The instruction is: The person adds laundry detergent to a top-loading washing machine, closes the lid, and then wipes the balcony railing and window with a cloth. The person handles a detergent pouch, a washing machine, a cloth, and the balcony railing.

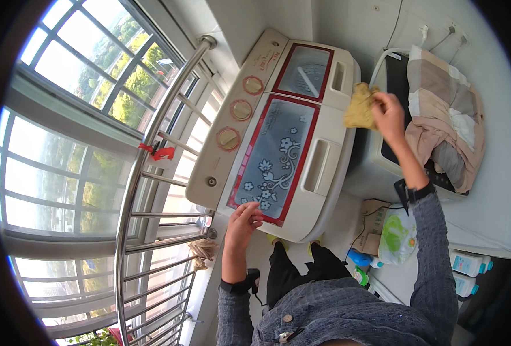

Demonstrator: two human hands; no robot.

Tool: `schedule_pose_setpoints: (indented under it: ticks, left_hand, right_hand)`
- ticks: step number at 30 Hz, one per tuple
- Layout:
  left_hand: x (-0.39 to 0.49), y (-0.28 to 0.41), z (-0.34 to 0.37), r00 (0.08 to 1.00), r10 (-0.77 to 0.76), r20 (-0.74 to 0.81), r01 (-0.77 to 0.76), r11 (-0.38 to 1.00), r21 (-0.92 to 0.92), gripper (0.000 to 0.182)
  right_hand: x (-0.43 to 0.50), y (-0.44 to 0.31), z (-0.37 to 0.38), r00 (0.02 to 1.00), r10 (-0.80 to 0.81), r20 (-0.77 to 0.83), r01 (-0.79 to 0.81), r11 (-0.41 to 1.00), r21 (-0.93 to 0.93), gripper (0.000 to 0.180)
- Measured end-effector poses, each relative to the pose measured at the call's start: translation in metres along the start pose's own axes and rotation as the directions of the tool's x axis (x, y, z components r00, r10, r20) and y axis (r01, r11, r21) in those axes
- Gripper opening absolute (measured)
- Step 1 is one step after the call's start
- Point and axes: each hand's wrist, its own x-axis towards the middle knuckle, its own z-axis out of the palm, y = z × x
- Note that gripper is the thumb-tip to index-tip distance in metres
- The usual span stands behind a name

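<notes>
My right hand [387, 116] pinches a crumpled mustard-yellow cloth [360, 109] by one side. The cloth hangs over the right edge of a cream twin-tub washing machine [329, 125], and I cannot tell whether it touches it. My left hand [243, 221] is loosely curled and holds nothing. It is over the near end of the machine's larger lid [273, 164], a dark panel with a red border and white flowers. The smaller lid [306, 71] beyond it is down as well. Three round knobs [241, 110] line the control panel on the left.
A metal window railing [151, 129] runs along the left, with a red strip [162, 152] tied on. At right, folded bedding [443, 108] lies on a dark-topped appliance [396, 86]. Below are a cardboard box [370, 229], a plastic bag [396, 238] and several bottles [467, 264].
</notes>
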Motion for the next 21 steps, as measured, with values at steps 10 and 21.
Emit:
schedule_pose_setpoints:
  ticks: [10, 21]
  left_hand:
    - [0.075, 0.005, -0.028, 0.958, 0.208, 0.199, -0.262, 0.918, 0.297, 0.053]
    - [0.118, 0.031, -0.038, 0.643, 0.551, 0.532, -0.765, 0.423, 0.486, 0.064]
  right_hand:
    - [-0.171, -0.167, 0.158, 0.592, -0.079, 0.802, 0.437, 0.867, -0.238, 0.06]
    - [-0.146, -0.164, 0.241, 0.826, 0.009, 0.563, 0.241, 0.898, -0.368, 0.048]
